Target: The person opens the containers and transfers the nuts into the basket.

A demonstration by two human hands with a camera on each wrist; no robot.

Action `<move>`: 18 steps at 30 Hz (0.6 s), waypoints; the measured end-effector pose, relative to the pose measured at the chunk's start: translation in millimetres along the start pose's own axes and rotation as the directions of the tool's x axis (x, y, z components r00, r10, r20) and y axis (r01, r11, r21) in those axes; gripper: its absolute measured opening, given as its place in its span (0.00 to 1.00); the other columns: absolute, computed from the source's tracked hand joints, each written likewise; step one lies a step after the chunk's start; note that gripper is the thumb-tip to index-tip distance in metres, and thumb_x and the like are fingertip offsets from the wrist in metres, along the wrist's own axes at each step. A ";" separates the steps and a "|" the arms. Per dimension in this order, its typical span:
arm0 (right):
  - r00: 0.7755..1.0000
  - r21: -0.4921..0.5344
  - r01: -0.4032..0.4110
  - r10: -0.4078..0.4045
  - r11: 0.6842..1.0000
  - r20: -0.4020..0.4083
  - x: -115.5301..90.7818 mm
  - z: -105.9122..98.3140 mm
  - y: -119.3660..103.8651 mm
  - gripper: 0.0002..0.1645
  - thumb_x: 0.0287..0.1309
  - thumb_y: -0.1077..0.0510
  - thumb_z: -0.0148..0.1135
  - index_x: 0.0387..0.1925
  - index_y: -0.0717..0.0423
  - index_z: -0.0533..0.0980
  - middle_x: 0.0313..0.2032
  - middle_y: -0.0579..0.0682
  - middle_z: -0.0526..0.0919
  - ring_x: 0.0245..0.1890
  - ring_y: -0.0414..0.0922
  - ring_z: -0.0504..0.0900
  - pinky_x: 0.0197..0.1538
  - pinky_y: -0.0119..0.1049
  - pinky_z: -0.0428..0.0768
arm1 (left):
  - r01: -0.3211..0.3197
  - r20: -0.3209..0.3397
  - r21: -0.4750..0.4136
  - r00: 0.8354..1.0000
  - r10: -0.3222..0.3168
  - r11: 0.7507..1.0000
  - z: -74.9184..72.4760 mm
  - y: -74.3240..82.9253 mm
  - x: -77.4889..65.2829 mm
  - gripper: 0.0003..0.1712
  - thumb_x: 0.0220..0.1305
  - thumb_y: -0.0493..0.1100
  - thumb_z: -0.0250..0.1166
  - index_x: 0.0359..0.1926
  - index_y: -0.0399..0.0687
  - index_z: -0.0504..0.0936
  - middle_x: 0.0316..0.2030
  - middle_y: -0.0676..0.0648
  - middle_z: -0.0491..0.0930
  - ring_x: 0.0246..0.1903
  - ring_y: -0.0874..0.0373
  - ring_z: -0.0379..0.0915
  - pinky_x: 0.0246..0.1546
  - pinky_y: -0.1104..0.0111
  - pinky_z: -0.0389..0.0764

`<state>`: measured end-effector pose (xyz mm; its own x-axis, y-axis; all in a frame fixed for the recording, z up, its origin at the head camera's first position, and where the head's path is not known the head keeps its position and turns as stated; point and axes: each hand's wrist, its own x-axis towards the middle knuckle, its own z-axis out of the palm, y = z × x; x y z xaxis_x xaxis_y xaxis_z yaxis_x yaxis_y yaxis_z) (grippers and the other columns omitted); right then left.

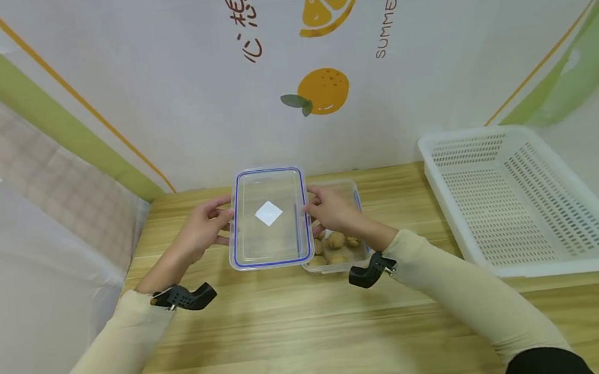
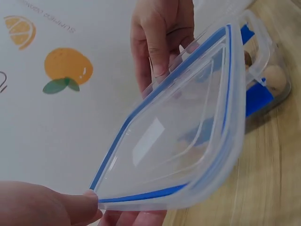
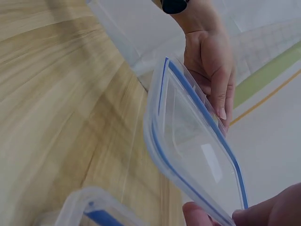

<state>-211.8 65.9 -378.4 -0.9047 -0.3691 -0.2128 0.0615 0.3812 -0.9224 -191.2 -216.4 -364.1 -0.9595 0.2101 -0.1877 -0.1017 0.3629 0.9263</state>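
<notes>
A clear plastic container lid (image 1: 271, 244) with a blue sealing strip is held up by both hands. A white diamond-shaped patch shows at its middle. My left hand (image 1: 203, 226) pinches its left edge, thumb on one face and fingers behind, as the left wrist view also shows. At the opposite edge, my right hand (image 1: 336, 210) pinches the lid between thumb and fingers. Behind and right of the lid, partly hidden by it and the right hand, a clear plastic box (image 1: 366, 253) stands on the table. Several walnuts (image 1: 336, 240) lie inside it.
A white slotted plastic basket (image 1: 502, 215) stands at the right of the wooden table (image 1: 293, 344). A white cloth (image 1: 189, 113) printed with oranges hangs along the table's back edge. Pale cloth also hangs at both sides.
</notes>
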 end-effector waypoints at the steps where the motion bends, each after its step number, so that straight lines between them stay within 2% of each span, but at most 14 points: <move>1: 1.000 -0.015 -0.009 0.009 1.000 0.004 2.2 5.3 -0.8 0.37 0.75 0.65 0.53 0.79 0.60 0.52 0.50 0.63 0.83 0.32 0.51 0.87 0.39 0.48 0.91 | 0.008 -0.002 0.011 1.000 -0.008 1.000 -3.8 -2.7 -2.0 0.28 0.80 0.38 0.50 0.75 0.32 0.61 0.50 0.31 0.74 0.37 0.57 0.82 0.34 0.62 0.91; 7: 0.998 -0.104 -0.054 0.056 0.993 0.014 15.9 36.6 -6.6 0.38 0.74 0.66 0.53 0.79 0.62 0.51 0.51 0.64 0.82 0.27 0.47 0.84 0.39 0.48 0.91 | 0.041 -0.006 0.077 0.999 -0.041 0.996 -21.9 -19.0 -10.3 0.28 0.81 0.37 0.49 0.75 0.30 0.60 0.51 0.30 0.74 0.38 0.54 0.82 0.35 0.60 0.92; 10: 0.998 -0.105 -0.066 0.066 0.992 -0.006 24.6 49.9 -8.0 0.34 0.73 0.68 0.54 0.76 0.63 0.57 0.46 0.64 0.83 0.25 0.46 0.83 0.37 0.47 0.91 | 0.045 -0.026 0.108 0.999 -0.043 0.993 -26.9 -26.6 -10.5 0.28 0.81 0.37 0.50 0.74 0.29 0.60 0.51 0.29 0.74 0.39 0.53 0.82 0.35 0.61 0.91; 14: 0.996 -0.138 -0.089 0.083 0.986 -0.044 38.1 65.5 -6.5 0.25 0.69 0.72 0.53 0.66 0.65 0.69 0.39 0.62 0.83 0.20 0.46 0.82 0.34 0.46 0.91 | 0.045 -0.053 0.144 0.998 -0.038 0.989 -31.8 -37.3 -7.9 0.27 0.80 0.36 0.50 0.73 0.27 0.61 0.49 0.29 0.74 0.37 0.54 0.83 0.34 0.61 0.91; 18: 0.989 -0.253 -0.145 0.134 0.956 -0.061 49.0 77.8 -4.4 0.18 0.62 0.76 0.53 0.53 0.69 0.73 0.38 0.61 0.81 0.20 0.48 0.84 0.31 0.41 0.91 | 0.060 -0.057 0.200 0.997 -0.049 0.978 -36.4 -49.4 -4.5 0.28 0.79 0.35 0.50 0.73 0.24 0.60 0.48 0.30 0.75 0.37 0.54 0.82 0.33 0.61 0.91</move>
<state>-223.6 -19.8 -409.8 -0.9125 -0.2620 -0.3141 0.0833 0.6329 -0.7698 -191.4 -268.3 -397.1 -0.9668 0.1394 -0.2142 -0.1045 0.5492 0.8291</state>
